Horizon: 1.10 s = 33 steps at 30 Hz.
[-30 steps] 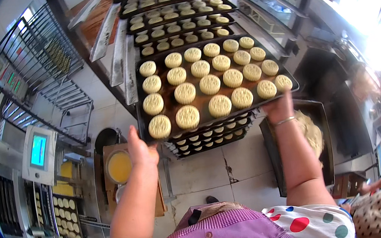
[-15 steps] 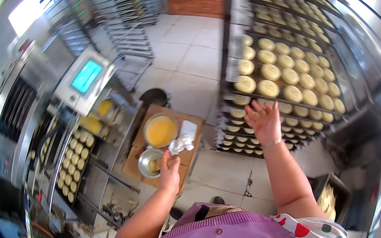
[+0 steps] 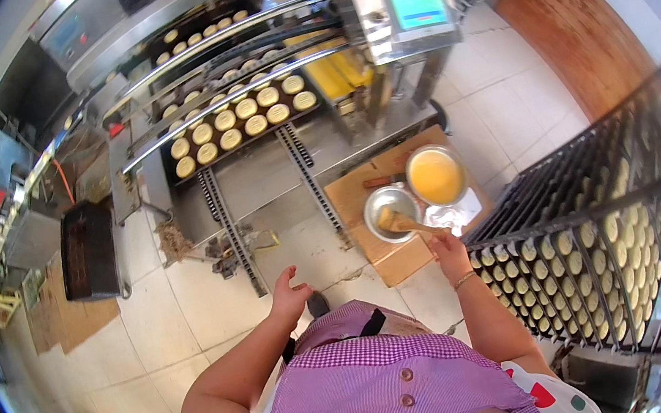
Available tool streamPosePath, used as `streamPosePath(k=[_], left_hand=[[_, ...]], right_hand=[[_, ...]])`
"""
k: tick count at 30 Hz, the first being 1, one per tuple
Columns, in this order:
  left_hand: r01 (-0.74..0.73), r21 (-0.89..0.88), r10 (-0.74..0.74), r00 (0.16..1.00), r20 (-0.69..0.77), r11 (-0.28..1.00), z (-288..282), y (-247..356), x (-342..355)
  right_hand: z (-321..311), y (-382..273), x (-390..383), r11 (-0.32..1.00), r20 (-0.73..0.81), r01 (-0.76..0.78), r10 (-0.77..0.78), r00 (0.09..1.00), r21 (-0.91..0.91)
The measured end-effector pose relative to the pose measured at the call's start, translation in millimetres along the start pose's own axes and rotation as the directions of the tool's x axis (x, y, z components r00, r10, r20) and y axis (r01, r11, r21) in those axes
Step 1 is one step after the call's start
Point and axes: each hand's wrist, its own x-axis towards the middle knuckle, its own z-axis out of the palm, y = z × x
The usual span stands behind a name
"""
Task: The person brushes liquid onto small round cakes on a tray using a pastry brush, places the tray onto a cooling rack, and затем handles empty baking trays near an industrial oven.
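My right hand [image 3: 449,255] pinches the handle end of a wooden pastry brush [image 3: 410,225]. The brush head rests inside a small metal bowl [image 3: 369,214] on a cardboard sheet [image 3: 404,266]. Beside that bowl, at the back right, stands a larger bowl of yellow liquid [image 3: 437,175], perhaps egg wash. A crumpled white wrapper or cloth [image 3: 445,217] lies close to my right fingers. My left hand [image 3: 288,297] hovers in front of my apron with its fingers apart and nothing in it.
A tray of round pastries [image 3: 241,121] sits on the steel machine ahead, below a control screen [image 3: 417,10]. Two chain rails [image 3: 312,184] jut toward me. On the right stands a tall rack [image 3: 571,213] filled with pastry trays. A black bin [image 3: 88,251] stands at left.
My view has swung left, from the rack toward the machine. My right hand, empty beside the rack before, now grips the brush in the bowl. My left hand has moved away from the bowls.
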Motion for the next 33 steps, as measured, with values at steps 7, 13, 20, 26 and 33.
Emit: streamPosePath(k=[7,13,20,26,33], left_hand=[[0.075,-0.053,-0.079,0.995,-0.065,0.996,-22.4,-21.1,25.3],[0.176,-0.156,-0.195,0.975,-0.11,0.972,-17.1,-1.0,75.7],[0.156,-0.487,-0.321,0.906,-0.275,0.859,-31.8,0.6,143.9],[-0.032,-0.813,-0.467,0.805,-0.365,0.581,-25.8,17.0,167.6],[-0.024,-0.828,-0.525,0.764,-0.376,0.56,-6.8,-14.2,129.4]], right_hand=[[11.5,89.5,54.1,0.893,-0.086,0.033,-0.08,0.993,-0.449],[-6.0,109.9,96.6,0.788,-0.267,-0.206,0.055,0.962,-0.58],[7.0,144.2,127.9,0.903,-0.11,-0.428,0.421,0.9,-0.046],[3.4,89.8,124.4,0.958,-0.175,-0.26,0.279,0.944,0.122],[38.9,99.6,148.3,0.991,-0.094,-0.103,0.112,0.989,0.089]])
